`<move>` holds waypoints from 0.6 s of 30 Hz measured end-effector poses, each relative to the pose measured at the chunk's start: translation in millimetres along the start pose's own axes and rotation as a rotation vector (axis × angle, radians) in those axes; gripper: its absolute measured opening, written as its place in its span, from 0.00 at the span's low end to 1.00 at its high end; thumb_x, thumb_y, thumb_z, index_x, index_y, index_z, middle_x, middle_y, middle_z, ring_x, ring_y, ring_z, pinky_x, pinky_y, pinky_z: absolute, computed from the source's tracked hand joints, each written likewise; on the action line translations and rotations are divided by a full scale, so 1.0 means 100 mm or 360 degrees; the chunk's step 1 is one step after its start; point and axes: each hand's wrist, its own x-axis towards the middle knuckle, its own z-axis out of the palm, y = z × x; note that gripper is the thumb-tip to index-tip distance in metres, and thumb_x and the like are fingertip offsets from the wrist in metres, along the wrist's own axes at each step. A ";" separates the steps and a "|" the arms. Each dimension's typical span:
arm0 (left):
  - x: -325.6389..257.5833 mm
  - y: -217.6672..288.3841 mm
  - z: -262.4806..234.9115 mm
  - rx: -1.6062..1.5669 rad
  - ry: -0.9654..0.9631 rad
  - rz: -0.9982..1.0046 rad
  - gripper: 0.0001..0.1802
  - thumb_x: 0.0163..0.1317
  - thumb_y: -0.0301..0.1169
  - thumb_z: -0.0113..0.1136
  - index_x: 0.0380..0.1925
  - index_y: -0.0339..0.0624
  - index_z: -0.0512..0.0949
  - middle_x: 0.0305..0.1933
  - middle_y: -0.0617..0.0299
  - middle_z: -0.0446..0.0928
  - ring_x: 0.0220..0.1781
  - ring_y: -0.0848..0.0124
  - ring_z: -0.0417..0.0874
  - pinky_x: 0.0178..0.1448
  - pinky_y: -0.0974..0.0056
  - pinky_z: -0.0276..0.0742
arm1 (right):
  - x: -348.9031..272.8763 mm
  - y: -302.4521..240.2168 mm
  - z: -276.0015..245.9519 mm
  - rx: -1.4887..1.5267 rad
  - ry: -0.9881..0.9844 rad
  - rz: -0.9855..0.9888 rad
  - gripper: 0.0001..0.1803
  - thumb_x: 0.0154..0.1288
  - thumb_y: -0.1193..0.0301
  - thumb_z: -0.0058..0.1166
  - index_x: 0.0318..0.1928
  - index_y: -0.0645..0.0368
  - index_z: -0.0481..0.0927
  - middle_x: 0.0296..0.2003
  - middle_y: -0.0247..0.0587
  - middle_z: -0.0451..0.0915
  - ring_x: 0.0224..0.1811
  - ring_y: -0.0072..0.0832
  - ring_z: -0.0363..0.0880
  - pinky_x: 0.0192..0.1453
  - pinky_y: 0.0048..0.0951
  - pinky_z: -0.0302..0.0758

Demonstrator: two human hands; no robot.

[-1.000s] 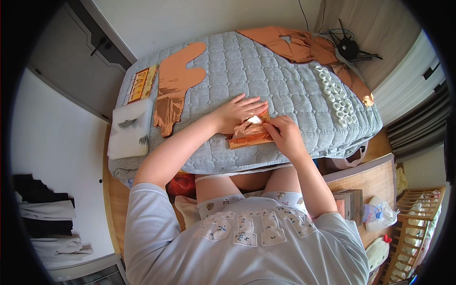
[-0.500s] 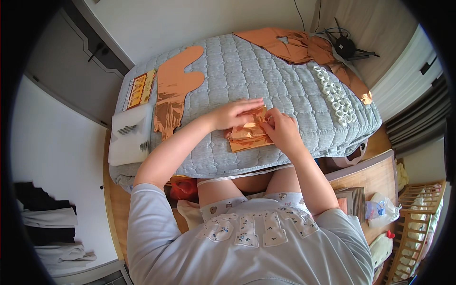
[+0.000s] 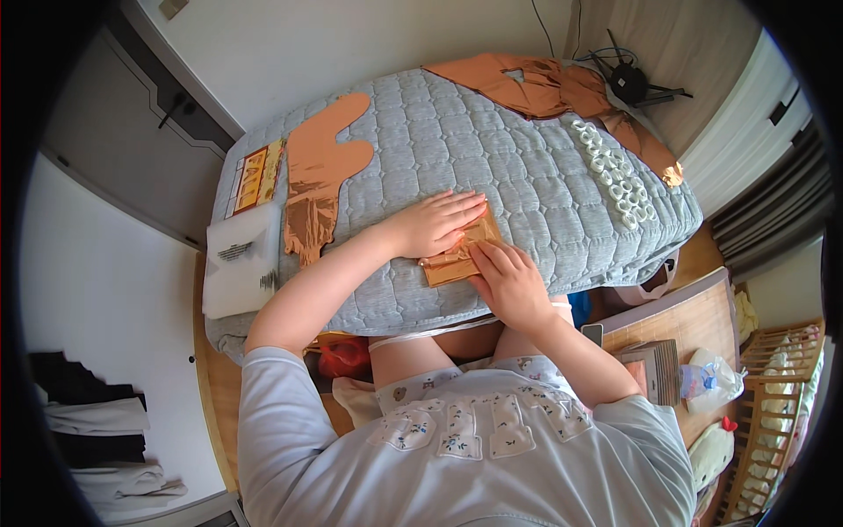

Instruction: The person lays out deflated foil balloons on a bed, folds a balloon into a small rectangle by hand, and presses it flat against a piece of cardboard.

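On the quilted grey mattress in front of me lies a folded copper-coloured foil piece (image 3: 458, 256), on top of a flat orange-gold packet or card (image 3: 450, 274). My left hand (image 3: 435, 227) is spread flat over its far left part, fingers stretched to the right. Close by, my right hand (image 3: 509, 279) presses its extended fingers down on the foil's near right part, thumb beside them. Both palms hide much of the foil. Further left, an uninflated copper foil balloon (image 3: 327, 154) with rounded lobes lies flat, its lower end crinkled.
Left of the balloon are a printed packet (image 3: 256, 179) and a white translucent sheet pack (image 3: 237, 263). Several white rings or small rolls (image 3: 615, 176) line the mattress's right side, beside more copper foil (image 3: 527, 83). A black router (image 3: 629, 83) stands behind. A low table (image 3: 694, 307) is at right.
My right hand has gone from pinching the foil's right edge to lying flat on it, nearer me. The left hand has settled flat, and the raised foil is pressed down.
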 end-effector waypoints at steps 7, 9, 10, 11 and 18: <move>-0.21 0.26 0.16 0.0031 0.0208 -0.0276 0.34 0.74 0.33 0.50 0.78 0.39 0.59 0.83 0.49 0.57 0.83 0.54 0.58 0.83 0.46 0.55 | 0.07 0.16 -0.07 0.0249 -0.0001 -0.0086 0.22 0.67 0.64 0.62 0.60 0.57 0.82 0.60 0.44 0.79 0.64 0.43 0.77 0.73 0.49 0.70; -0.23 0.40 0.23 0.0093 0.0328 -0.0591 0.33 0.74 0.33 0.50 0.77 0.37 0.59 0.82 0.46 0.58 0.83 0.52 0.59 0.82 0.45 0.56 | 0.17 0.25 -0.07 0.0316 -0.0010 -0.0126 0.20 0.67 0.65 0.62 0.58 0.57 0.83 0.58 0.44 0.80 0.63 0.43 0.78 0.73 0.50 0.70; -0.24 0.46 0.28 0.0089 0.0373 -0.0721 0.33 0.74 0.34 0.50 0.76 0.36 0.60 0.81 0.45 0.58 0.83 0.51 0.59 0.82 0.44 0.57 | 0.23 0.27 -0.06 0.0369 0.0012 -0.0123 0.18 0.67 0.66 0.62 0.56 0.56 0.84 0.56 0.43 0.82 0.61 0.43 0.80 0.72 0.51 0.71; -0.20 0.54 0.31 0.0090 0.0374 -0.0737 0.33 0.74 0.34 0.50 0.76 0.36 0.60 0.81 0.45 0.58 0.83 0.51 0.59 0.82 0.44 0.57 | 0.28 0.30 -0.06 0.0415 0.0034 -0.0112 0.16 0.67 0.67 0.62 0.54 0.56 0.85 0.54 0.42 0.83 0.59 0.43 0.81 0.71 0.52 0.71; 0.15 0.91 0.46 0.0188 0.0542 -0.1490 0.34 0.74 0.38 0.45 0.75 0.29 0.60 0.81 0.43 0.57 0.84 0.49 0.56 0.84 0.42 0.50 | 0.54 0.53 -0.01 0.0508 -0.0120 -0.0072 0.10 0.64 0.68 0.64 0.44 0.55 0.90 0.49 0.38 0.87 0.54 0.39 0.83 0.67 0.44 0.72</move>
